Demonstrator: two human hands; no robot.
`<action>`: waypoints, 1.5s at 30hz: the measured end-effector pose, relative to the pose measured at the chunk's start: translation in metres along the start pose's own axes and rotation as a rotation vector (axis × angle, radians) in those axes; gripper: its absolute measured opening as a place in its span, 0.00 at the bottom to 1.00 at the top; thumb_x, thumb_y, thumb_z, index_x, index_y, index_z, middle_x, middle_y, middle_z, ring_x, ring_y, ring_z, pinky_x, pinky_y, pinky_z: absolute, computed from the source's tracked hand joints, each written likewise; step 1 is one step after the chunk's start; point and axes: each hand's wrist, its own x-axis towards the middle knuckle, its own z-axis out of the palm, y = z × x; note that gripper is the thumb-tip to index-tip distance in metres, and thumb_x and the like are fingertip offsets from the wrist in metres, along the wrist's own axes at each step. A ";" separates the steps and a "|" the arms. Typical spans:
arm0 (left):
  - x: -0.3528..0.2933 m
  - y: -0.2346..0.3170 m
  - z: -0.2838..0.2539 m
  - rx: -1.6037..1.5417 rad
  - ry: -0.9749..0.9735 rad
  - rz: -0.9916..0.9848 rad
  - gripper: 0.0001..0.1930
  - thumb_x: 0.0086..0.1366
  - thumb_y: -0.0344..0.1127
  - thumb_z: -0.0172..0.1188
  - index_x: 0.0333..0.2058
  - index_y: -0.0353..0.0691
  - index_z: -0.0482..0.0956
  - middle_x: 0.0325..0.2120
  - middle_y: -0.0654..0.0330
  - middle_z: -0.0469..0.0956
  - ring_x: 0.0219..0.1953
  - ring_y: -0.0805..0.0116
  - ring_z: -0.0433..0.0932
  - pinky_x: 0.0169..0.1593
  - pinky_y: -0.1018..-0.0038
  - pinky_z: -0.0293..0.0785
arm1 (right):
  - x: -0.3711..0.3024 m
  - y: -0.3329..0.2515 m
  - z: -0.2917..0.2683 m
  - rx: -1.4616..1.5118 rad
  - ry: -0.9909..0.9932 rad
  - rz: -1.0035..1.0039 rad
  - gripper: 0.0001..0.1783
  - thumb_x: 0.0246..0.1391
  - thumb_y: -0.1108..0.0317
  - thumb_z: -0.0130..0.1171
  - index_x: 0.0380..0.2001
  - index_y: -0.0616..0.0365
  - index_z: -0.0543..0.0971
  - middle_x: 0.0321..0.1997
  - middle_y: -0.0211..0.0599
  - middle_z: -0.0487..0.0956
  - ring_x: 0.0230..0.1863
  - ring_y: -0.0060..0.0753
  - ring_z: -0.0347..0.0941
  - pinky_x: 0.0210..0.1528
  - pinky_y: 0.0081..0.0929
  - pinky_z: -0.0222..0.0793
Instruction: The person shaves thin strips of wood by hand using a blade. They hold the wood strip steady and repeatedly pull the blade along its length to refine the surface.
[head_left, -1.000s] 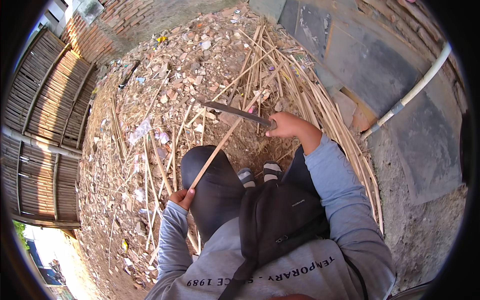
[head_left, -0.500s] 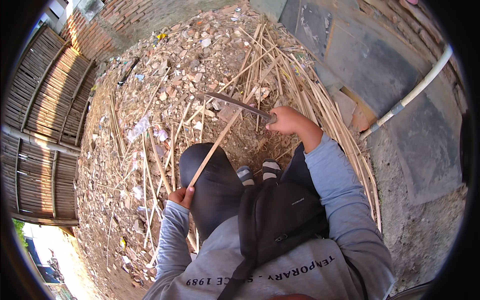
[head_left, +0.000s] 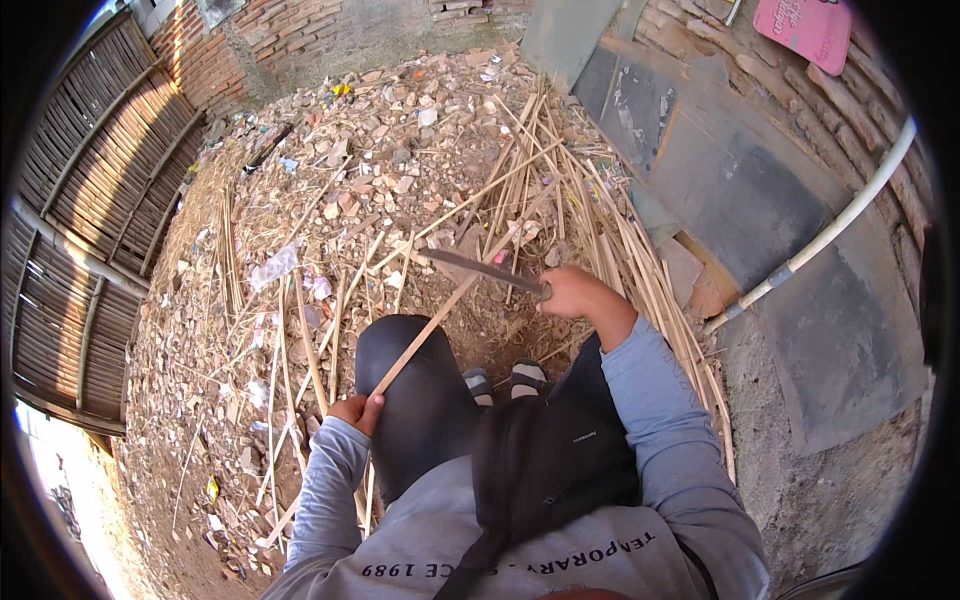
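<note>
My left hand point(head_left: 356, 411) is closed on the near end of a bamboo strip point(head_left: 428, 332), beside my left knee. The strip slants away over the knee to the right. In my right hand point(head_left: 583, 293) is the handle end of a machete point(head_left: 478, 266), its dark blade pointing left. The blade lies across the strip's far part; whether it touches the strip, I cannot tell. Fingers hide most of the handle. Beyond the right hand lies a pile of bamboo strips point(head_left: 520, 165).
Rubble ground point(head_left: 370, 170) with brick bits and litter spreads around me. More long strips point(head_left: 690, 385) run along my right side, near dark panels point(head_left: 745, 175) and a white pipe point(head_left: 850, 212). A bamboo fence point(head_left: 95, 200) stands at left, a brick wall point(head_left: 290, 45) at the back.
The view has tilted, showing more of the far wall. The machete blade has turned slightly and sits lower along the strip. Both hands keep their hold.
</note>
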 end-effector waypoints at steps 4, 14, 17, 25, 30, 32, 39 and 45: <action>-0.006 0.001 -0.006 -0.039 -0.026 -0.053 0.28 0.62 0.58 0.50 0.32 0.32 0.79 0.17 0.50 0.75 0.22 0.61 0.74 0.31 0.68 0.70 | -0.003 -0.010 0.001 -0.011 -0.084 -0.051 0.22 0.39 0.53 0.64 0.37 0.54 0.79 0.35 0.48 0.78 0.40 0.48 0.74 0.41 0.39 0.69; 0.003 -0.011 0.000 0.009 -0.011 -0.015 0.28 0.61 0.59 0.50 0.33 0.34 0.80 0.22 0.48 0.78 0.27 0.56 0.78 0.35 0.67 0.72 | -0.001 -0.007 0.011 -0.016 -0.018 -0.108 0.23 0.38 0.53 0.64 0.37 0.56 0.79 0.33 0.49 0.79 0.39 0.50 0.75 0.42 0.40 0.69; 0.001 -0.009 -0.004 0.011 -0.037 -0.035 0.28 0.61 0.59 0.49 0.34 0.35 0.80 0.23 0.47 0.78 0.29 0.54 0.78 0.36 0.66 0.72 | 0.001 -0.017 0.005 0.012 -0.101 -0.083 0.24 0.39 0.52 0.64 0.37 0.57 0.79 0.34 0.49 0.78 0.38 0.50 0.75 0.42 0.39 0.69; 0.003 -0.002 -0.004 0.085 -0.026 0.005 0.28 0.61 0.59 0.50 0.33 0.35 0.80 0.23 0.46 0.78 0.29 0.51 0.78 0.36 0.66 0.72 | 0.004 0.012 0.004 0.097 0.001 0.081 0.25 0.38 0.52 0.65 0.37 0.57 0.78 0.34 0.48 0.78 0.39 0.50 0.74 0.41 0.39 0.68; 0.004 -0.011 -0.003 0.031 -0.044 -0.028 0.28 0.61 0.58 0.50 0.33 0.33 0.80 0.22 0.46 0.78 0.28 0.52 0.78 0.36 0.66 0.72 | -0.003 -0.017 0.004 0.056 -0.090 -0.138 0.25 0.41 0.52 0.65 0.38 0.60 0.78 0.25 0.45 0.78 0.29 0.43 0.76 0.35 0.37 0.70; 0.002 -0.010 0.000 -0.013 -0.047 -0.043 0.28 0.61 0.58 0.51 0.32 0.33 0.80 0.22 0.46 0.77 0.28 0.53 0.78 0.35 0.66 0.71 | 0.001 -0.007 0.001 0.125 -0.133 -0.043 0.25 0.39 0.51 0.65 0.37 0.58 0.78 0.30 0.47 0.78 0.34 0.46 0.75 0.39 0.38 0.69; 0.005 -0.011 -0.001 0.021 -0.018 0.011 0.28 0.61 0.58 0.51 0.32 0.32 0.80 0.21 0.47 0.77 0.27 0.54 0.78 0.34 0.66 0.71 | -0.001 -0.007 0.004 0.086 -0.053 0.021 0.25 0.38 0.50 0.65 0.35 0.58 0.78 0.33 0.48 0.78 0.39 0.49 0.75 0.42 0.39 0.69; 0.002 -0.006 -0.004 -0.049 -0.054 -0.028 0.26 0.61 0.56 0.54 0.31 0.31 0.79 0.17 0.53 0.75 0.22 0.67 0.73 0.30 0.70 0.69 | 0.001 -0.011 -0.005 0.104 -0.132 -0.040 0.30 0.38 0.50 0.65 0.42 0.59 0.77 0.33 0.50 0.78 0.38 0.47 0.75 0.41 0.38 0.70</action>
